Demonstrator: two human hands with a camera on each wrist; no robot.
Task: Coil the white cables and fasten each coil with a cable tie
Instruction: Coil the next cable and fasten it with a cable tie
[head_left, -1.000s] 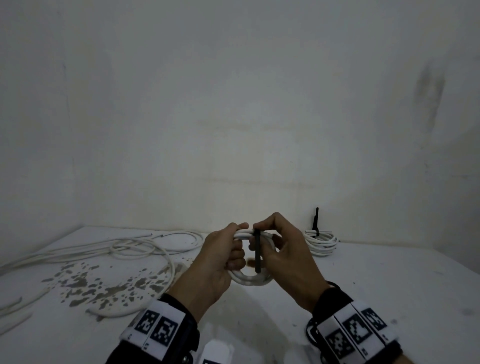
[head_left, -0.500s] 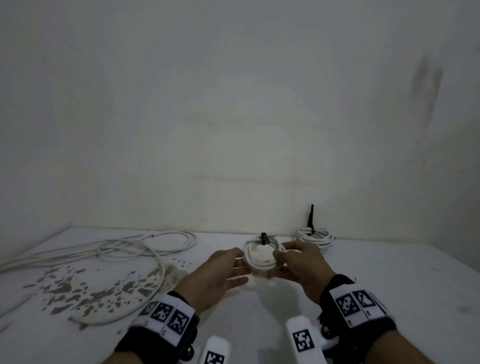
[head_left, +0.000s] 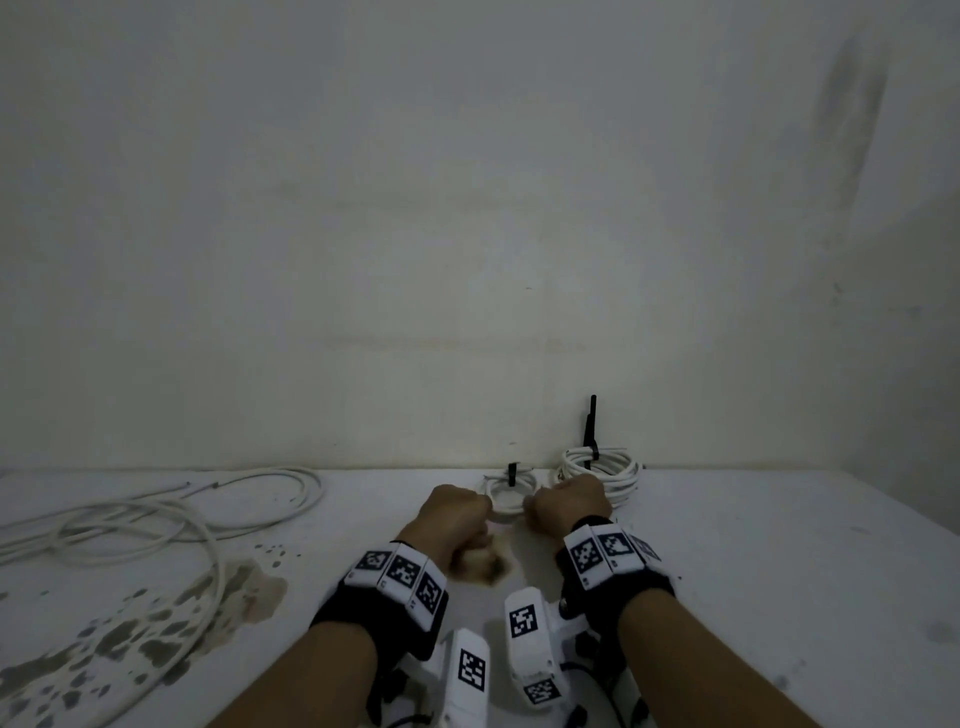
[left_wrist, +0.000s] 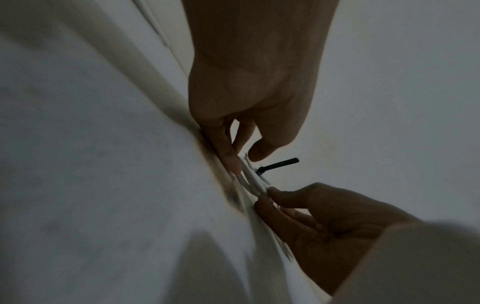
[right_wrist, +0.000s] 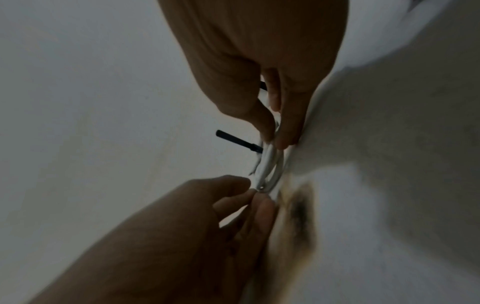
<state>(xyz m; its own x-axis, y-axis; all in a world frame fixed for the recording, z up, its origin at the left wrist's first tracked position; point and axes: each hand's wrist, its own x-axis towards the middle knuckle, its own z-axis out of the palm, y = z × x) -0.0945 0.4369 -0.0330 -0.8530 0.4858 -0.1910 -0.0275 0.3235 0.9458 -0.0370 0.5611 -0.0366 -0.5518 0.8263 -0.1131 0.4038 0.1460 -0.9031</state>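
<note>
Now both sets of fingers (left_wrist: 231, 156) pinch opposite rims of the small tied coil (head_left: 506, 498), low centre of the head frame on the counter (head_left: 753, 561). Light, springy cable: best gripped near its black tie (head_left: 512, 474); loose cables (head_left: 156, 525) lie left.

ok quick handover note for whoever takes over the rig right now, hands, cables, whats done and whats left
Left hand: pinches the left side of the small coil.
Right hand: pinches its right side.
The small coil is low at the table near the back wall; its black tie is on, tail sticking up.
Second coil, tied, lies just to its right.
Done: two coils fastened.
Left: let go, then coil and tie the loose cables on the left.
</note>
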